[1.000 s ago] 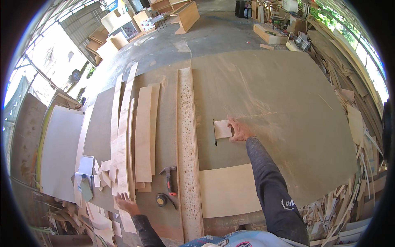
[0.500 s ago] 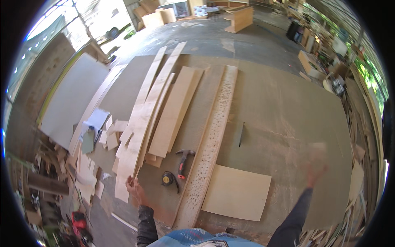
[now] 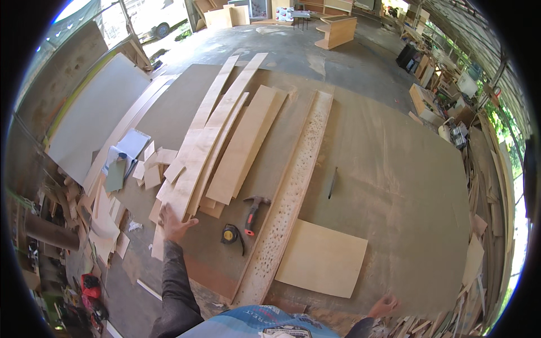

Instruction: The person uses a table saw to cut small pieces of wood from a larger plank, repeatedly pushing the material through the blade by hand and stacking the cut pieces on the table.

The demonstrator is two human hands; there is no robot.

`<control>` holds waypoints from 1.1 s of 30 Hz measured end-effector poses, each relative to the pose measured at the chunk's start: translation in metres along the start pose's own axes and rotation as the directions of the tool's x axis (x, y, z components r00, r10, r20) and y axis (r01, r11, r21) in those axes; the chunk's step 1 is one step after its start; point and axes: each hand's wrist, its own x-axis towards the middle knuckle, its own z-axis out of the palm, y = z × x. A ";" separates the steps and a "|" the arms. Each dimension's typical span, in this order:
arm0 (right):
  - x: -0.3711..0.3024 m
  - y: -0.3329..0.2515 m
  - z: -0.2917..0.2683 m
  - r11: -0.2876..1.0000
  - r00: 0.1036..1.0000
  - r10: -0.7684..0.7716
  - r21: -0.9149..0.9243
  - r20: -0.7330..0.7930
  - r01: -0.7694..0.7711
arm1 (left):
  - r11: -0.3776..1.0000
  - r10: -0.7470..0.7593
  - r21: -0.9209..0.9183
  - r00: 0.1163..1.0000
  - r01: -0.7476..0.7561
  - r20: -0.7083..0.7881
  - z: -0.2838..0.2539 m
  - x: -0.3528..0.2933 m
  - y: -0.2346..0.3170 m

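My left hand (image 3: 175,224) is open, fingers and thumb spread over the near end of a stack of long pale wooden boards (image 3: 194,163). It touches the top board there. My right hand (image 3: 384,306) hovers near the front edge of the work table (image 3: 411,225), its fingers loosely apart with nothing visible in them. A hammer (image 3: 252,217) with a black and red handle and a black and yellow tape measure (image 3: 229,234) lie right of my left hand. Between my hands are a long channel-like strip with a speckled inside (image 3: 289,203) and a flat plywood panel (image 3: 322,259).
Two wider boards (image 3: 245,146) lie beside the stack. A dark pencil-like stick (image 3: 333,183) rests on the table. Small wood offcuts (image 3: 152,176) and papers (image 3: 132,145) sit at the left. Scrap wood (image 3: 493,191) piles along the right side. A wooden cabinet piece (image 3: 337,32) stands on the far floor.
My left hand has moved forward and left onto the boards' near end, its fingers spreading. My right hand has drawn back from over the table to its front edge. The view has shifted slightly.
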 end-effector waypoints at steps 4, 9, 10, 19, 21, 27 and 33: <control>-0.031 -0.028 -0.034 0.998 0.997 -0.021 0.064 0.076 0.016 | 0.971 0.209 -0.107 0.976 -0.214 -0.060 0.001 0.063 -0.054; -0.028 0.061 -0.021 0.998 0.998 0.057 -0.004 -0.009 -0.057 | 0.958 0.186 -0.182 0.965 -0.220 -0.185 0.027 0.149 -0.002; -0.027 0.061 -0.020 0.999 0.999 0.033 -0.041 -0.042 -0.035 | 0.974 0.154 -0.148 0.979 -0.174 -0.135 0.028 0.157 0.004; -0.056 0.045 -0.037 0.986 0.980 -0.125 -0.089 0.153 0.140 | 0.979 -0.172 0.049 0.930 0.198 -0.324 0.045 0.266 -0.054; -0.052 0.063 -0.048 0.993 0.990 -0.036 -0.106 0.134 0.050 | 0.990 -0.124 -0.117 0.853 0.075 -0.506 0.056 0.255 -0.002; -0.072 0.038 -0.039 0.988 0.992 0.115 -0.111 0.053 -0.109 | 0.782 0.615 0.042 0.760 -0.621 -0.212 0.071 0.095 0.147; -0.060 0.043 -0.046 0.993 0.997 0.006 -0.116 0.073 0.002 | 0.925 0.376 -0.031 0.923 -0.379 -0.084 0.093 0.065 0.170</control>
